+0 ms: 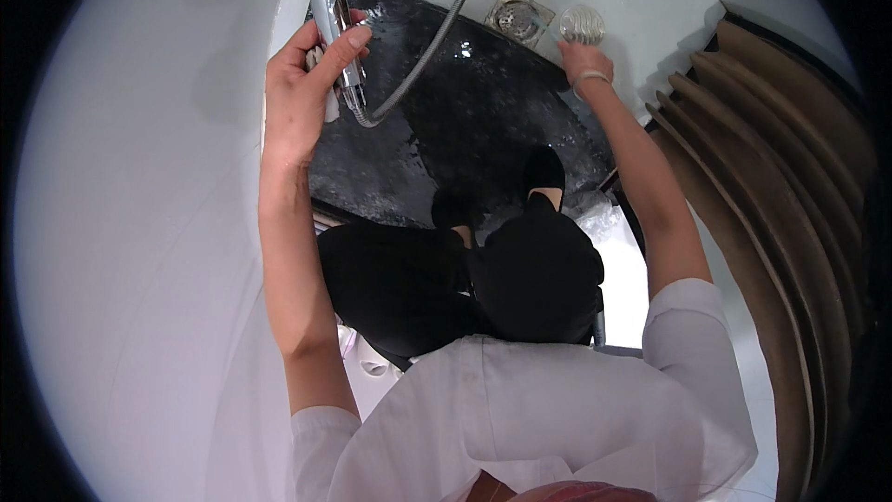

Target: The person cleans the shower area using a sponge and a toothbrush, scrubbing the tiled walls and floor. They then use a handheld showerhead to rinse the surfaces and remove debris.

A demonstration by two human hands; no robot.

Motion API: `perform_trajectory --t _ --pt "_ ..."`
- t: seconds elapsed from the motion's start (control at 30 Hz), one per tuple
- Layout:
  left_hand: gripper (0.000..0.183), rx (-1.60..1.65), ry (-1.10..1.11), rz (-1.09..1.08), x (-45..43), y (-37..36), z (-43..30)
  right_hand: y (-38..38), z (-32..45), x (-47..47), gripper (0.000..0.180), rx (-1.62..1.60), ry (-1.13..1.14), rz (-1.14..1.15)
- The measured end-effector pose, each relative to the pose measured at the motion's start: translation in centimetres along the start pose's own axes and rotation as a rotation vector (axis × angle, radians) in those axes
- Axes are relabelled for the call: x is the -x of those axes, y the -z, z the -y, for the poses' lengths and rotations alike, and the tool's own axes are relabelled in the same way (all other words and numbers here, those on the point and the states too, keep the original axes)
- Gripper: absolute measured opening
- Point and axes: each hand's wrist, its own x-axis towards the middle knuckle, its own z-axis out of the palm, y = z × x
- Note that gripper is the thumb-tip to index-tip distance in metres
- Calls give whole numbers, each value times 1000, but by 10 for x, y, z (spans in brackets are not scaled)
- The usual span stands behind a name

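Observation:
My left hand [306, 77] is at the upper left, gripping the chrome handle of a hand shower [331, 0]. The shower's head end lies beyond the top edge of the view. From the handle's lower end a ribbed metal hose [432, 45] loops up and out at the top. Something whitish shows behind the handle, mostly hidden by the hand. My right hand [585, 64] is closed at the upper right, beside a round, ridged, clear disc [582, 26]; it seems to hold the disc's near edge. To their left is a square metal floor drain [519, 17].
A wet, dark stone-look floor panel [481, 97] lies under my feet in black shoes. A brown pleated curtain or folding screen [766, 174] stands at the right. Clear crumpled plastic [598, 213] lies near my right knee. A pale wall [153, 188] rises at the left.

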Motion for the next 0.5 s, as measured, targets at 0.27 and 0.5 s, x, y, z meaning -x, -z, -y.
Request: perform_trajectory --t 0.27,0.5 --pt "31 24 29 -31 0 5 2 -4 24 -27 49 -50 96 -127" --pt "32 11 2 -21 2 2 2 5 26 -23 55 -1 207 -239"
